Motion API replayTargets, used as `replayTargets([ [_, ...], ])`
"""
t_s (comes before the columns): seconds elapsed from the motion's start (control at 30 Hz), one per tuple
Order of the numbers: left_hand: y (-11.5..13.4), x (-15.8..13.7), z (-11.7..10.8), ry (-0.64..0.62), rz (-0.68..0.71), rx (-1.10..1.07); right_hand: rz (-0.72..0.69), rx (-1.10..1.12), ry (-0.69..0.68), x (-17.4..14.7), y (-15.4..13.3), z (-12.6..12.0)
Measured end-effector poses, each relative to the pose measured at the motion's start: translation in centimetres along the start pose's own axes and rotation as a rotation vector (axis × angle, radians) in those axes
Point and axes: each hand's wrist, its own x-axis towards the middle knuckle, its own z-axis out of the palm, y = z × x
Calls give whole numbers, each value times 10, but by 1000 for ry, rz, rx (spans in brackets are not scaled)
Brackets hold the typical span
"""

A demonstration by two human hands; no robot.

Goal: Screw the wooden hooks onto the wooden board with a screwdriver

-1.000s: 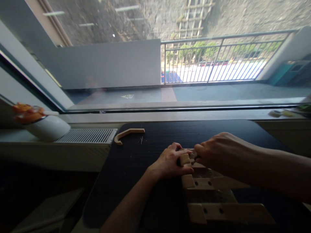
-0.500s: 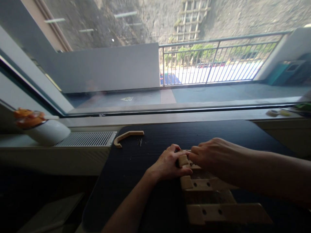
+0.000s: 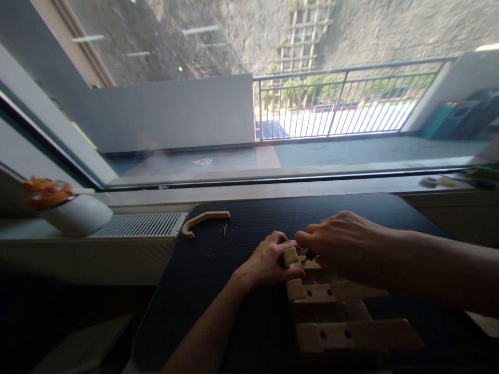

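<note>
A pale wooden frame with slats (image 3: 362, 335) lies on a dark table, with dark round holes or screw heads in pairs along it. Between the slats shows a dull, see-through-looking panel (image 3: 331, 312). My left hand (image 3: 265, 262) is closed around the frame's far left end, thumb on the near side and fingers on the far side of a wooden block (image 3: 290, 256). Just right of that block my right hand (image 3: 331, 236) is closed over the far slat. A small dark thing (image 3: 310, 254) shows under its fingers, too hidden to name.
A bent wooden strip (image 3: 206, 214) and several thin screws or nails (image 3: 223, 229) lie at the far left of the table (image 3: 187, 296). A white pot with an orange top (image 3: 78, 213) stands beside a radiator grille (image 3: 140, 224). Behind is a window sill (image 3: 253, 191) with a tape roll (image 3: 429, 182).
My right hand has lifted and rolled slightly up and left, baring the small dark thing beneath its fingers. My left hand keeps its hold on the frame. The view has shifted a little.
</note>
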Motion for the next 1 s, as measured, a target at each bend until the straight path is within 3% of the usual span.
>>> replayTargets([
  [0.2, 0, 0, 1, 9, 3, -1, -97, 38, 33, 5, 5, 17],
  [0.47, 1, 0, 0, 2, 0, -1, 155, -28, 95, 9, 4, 17],
  [0.57, 1, 0, -1, -3, 1, -7, 110, 15, 117, 4, 8, 15],
  [0.8, 2, 1, 1, -3, -13, -7, -205, -13, 135, 1, 8, 26],
  [1.0, 0, 1, 2, 7, 11, -5, -74, -64, -53, 5, 3, 24],
])
